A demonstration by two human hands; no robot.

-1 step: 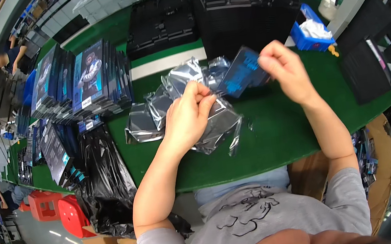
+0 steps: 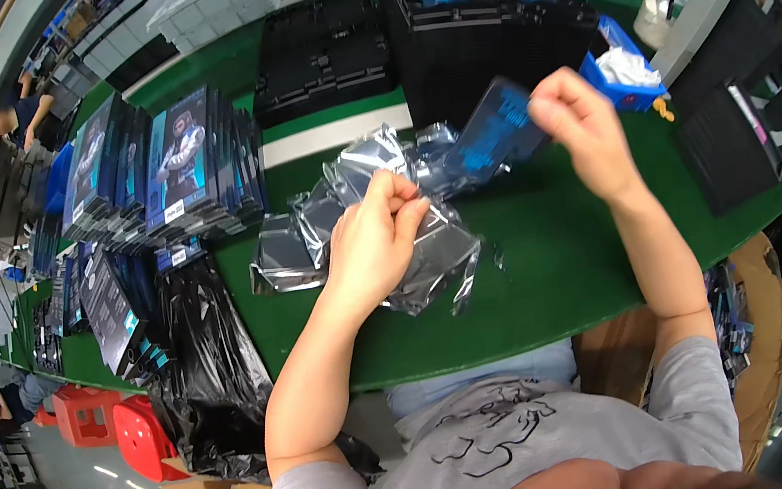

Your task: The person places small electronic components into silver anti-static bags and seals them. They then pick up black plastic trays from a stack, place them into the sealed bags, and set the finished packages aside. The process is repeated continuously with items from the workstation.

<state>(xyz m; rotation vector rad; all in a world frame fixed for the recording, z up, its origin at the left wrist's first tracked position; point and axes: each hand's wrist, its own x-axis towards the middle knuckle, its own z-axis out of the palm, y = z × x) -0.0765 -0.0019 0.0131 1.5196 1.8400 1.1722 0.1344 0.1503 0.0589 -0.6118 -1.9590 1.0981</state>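
Observation:
My left hand (image 2: 376, 237) is closed in a pinch above a heap of clear plastic bags (image 2: 448, 251) with dark, flat contents. What lies between its fingertips is too small to make out. To the right, my raised right hand (image 2: 583, 120) has its fingers closed at the edge of a thin dark blue panel (image 2: 493, 133) with bright blue print. The panel tilts up from the heap, its lower left end beside the crumpled, shiny bags. More bagged dark pieces (image 2: 286, 250) lie left of my left hand on the green table (image 2: 530, 294).
Stacked printed boxes (image 2: 187, 164) and a black plastic bag (image 2: 207, 333) are on the left. Black trays (image 2: 323, 57) and a tall black tray stack (image 2: 483, 48) stand behind. A blue bin (image 2: 628, 87) holds white material at right. Red stools (image 2: 88, 413) are on the floor.
My right hand and the dark blue panel have shifted slightly up and to the right. My left hand stays nearly in place over the bags.

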